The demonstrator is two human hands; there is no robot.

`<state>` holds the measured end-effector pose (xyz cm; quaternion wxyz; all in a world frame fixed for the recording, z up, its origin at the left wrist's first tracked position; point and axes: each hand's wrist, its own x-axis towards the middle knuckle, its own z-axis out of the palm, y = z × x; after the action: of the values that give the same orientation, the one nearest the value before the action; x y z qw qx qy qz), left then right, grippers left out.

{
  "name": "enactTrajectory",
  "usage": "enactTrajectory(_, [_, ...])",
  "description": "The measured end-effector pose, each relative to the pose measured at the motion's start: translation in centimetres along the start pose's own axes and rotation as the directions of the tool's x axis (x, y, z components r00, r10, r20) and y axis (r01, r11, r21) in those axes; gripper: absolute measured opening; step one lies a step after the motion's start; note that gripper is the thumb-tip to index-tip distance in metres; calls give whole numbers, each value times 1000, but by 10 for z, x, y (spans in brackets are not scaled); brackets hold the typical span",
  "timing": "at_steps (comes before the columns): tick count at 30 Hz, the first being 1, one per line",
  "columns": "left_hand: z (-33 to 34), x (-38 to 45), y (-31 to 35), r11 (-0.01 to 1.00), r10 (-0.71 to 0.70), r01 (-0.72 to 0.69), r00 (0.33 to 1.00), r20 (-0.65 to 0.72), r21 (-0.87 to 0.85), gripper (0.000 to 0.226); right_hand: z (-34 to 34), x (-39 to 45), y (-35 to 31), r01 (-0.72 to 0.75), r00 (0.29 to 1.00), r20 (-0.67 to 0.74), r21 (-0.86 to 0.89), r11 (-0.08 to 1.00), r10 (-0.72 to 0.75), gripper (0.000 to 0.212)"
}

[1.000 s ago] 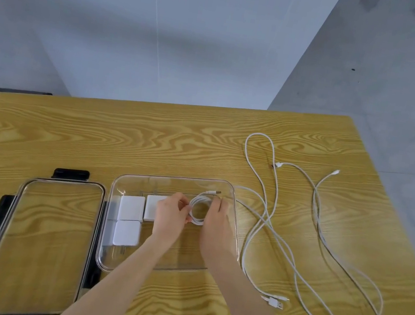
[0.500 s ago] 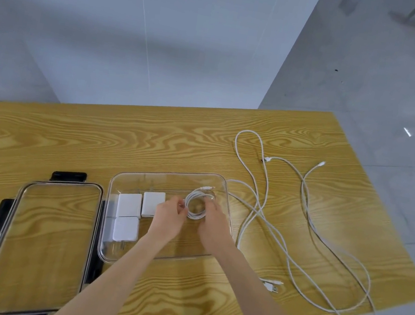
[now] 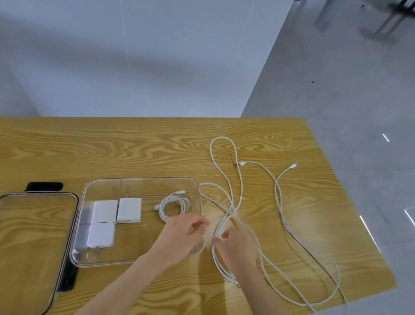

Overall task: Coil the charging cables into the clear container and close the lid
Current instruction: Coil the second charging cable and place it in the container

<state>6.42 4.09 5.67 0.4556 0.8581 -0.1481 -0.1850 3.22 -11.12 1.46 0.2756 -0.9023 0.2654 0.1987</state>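
Your left hand (image 3: pixel 183 231) is hovering over the right end of the clear container (image 3: pixel 128 265), fingers loosely curled and gripping nothing that can be made out. The blur makes it hard to tell whether the fingertips are touching the rim. Your right hand (image 3: pixel 236 247) is sitting just outside the container's right wall, among the strands of the loose cables (image 3: pixel 279 210) that are sprawling over the wooden table (image 3: pixel 64 150). Its fingers are curling toward a strand, but motion blur is smearing them, so whether they are pinching the cable cannot be told. Your right forearm is hiding part of the cable run near the table's front edge.

One coiled cable (image 3: pixel 175 205) is lying inside the container, at its far right, free of both hands. Three white chargers (image 3: pixel 114 217) are sitting at the container's left side; the plugs below them are showing only dimly through the plastic. The lid (image 3: pixel 20 249) is lying flat on the table to the left of the container, with its near end cut off by the picture's bottom edge and its black latches only partly showing.
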Motion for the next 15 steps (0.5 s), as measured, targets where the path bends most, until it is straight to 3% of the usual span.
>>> enactTrajectory(3, [10,0,9,999,-19,21,999,30,-45,25,15,3,3,7,1000,26,-113,994,-4,31])
enactTrajectory(6, [17,2,14,991,-88,94,994,66,-92,29,20,4,3,93,996,-1,-183,979,-95,13])
enactTrajectory(8, [19,4,19,985,-128,138,987,96,-106,31,17,5,4,103,995,-7,-41,994,-103,4])
enactTrajectory(11, [22,8,25,975,-186,199,975,121,-102,35,-3,5,3,118,993,-45,297,948,-110,11])
enactTrajectory(15, [26,22,33,908,-273,314,946,177,-277,34,-44,-7,-5,188,974,-42,697,692,-222,5])
